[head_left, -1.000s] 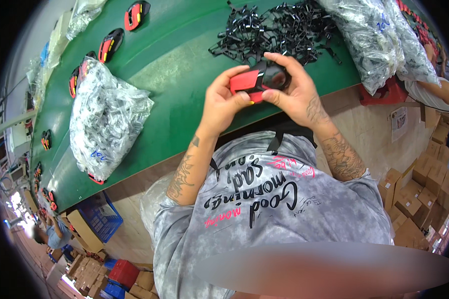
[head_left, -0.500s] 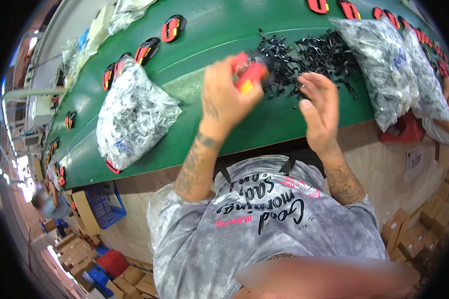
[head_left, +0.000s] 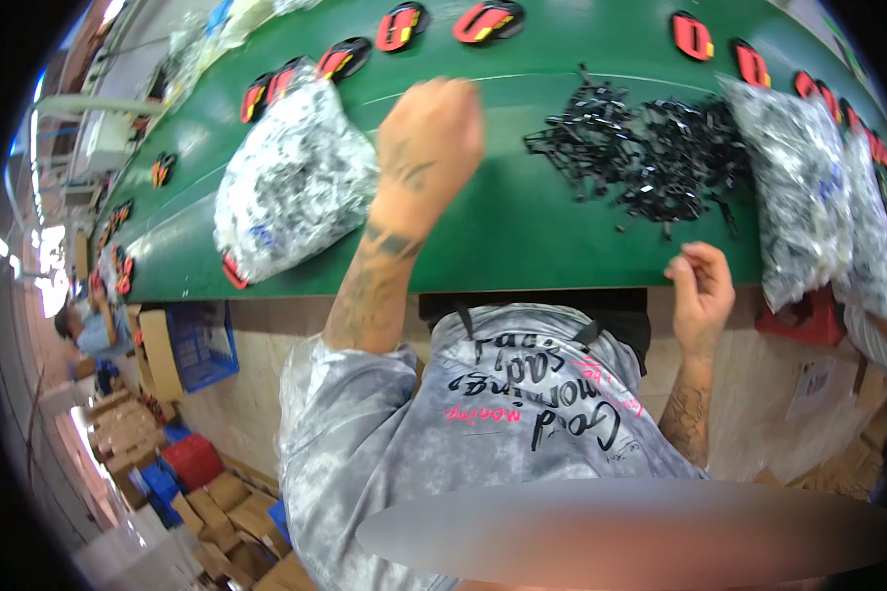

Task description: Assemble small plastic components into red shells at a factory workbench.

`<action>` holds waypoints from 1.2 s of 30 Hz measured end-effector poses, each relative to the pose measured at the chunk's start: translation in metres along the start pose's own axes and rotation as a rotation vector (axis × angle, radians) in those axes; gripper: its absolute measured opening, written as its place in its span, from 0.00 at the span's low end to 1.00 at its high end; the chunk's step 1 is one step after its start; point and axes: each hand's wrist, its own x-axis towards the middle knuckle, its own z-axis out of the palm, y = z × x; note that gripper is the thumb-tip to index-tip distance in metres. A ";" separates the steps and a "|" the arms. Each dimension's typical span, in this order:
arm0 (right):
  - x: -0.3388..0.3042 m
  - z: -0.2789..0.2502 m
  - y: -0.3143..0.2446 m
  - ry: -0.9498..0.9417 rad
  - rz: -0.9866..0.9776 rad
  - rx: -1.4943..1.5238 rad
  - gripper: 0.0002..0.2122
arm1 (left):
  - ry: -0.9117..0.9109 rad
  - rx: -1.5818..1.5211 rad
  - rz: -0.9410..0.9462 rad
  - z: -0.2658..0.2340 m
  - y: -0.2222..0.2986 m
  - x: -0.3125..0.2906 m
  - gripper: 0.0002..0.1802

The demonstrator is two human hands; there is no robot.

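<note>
Just over the near edge of the green worktop [head_left: 522, 241], the right hand [head_left: 703, 291] hangs with curled fingers, thumb close to the fingertips; whether it pinches anything small cannot be told. Farther out, the left hand [head_left: 432, 128] is bunched with its back to view, so its grip is hidden too. Beyond the right hand spreads a tangled heap of black plastic parts [head_left: 675, 163], seemingly unused stock. Left of the left hand, a clear plastic bag [head_left: 296, 182] partly covers red-and-black shells. Beyond the left hand lie more red-and-black shells [head_left: 488, 22], apparently already dealt with; those at far right are partly hidden behind filled bags [head_left: 793, 197].
</note>
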 end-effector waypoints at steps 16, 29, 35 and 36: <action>0.036 0.098 -0.082 -0.334 -0.482 -0.240 0.04 | 0.110 0.551 -0.405 -0.113 -0.141 -0.077 0.09; 0.061 0.157 -0.085 -0.494 0.102 0.040 0.14 | -0.165 -1.424 -0.516 0.011 0.003 -0.068 0.14; 0.060 0.122 -0.054 -0.339 0.255 0.430 0.15 | -0.065 -1.532 -0.612 0.032 0.012 -0.076 0.16; 0.061 0.121 -0.054 -0.339 0.257 0.430 0.15 | -0.075 -1.187 -0.504 0.032 0.009 -0.077 0.17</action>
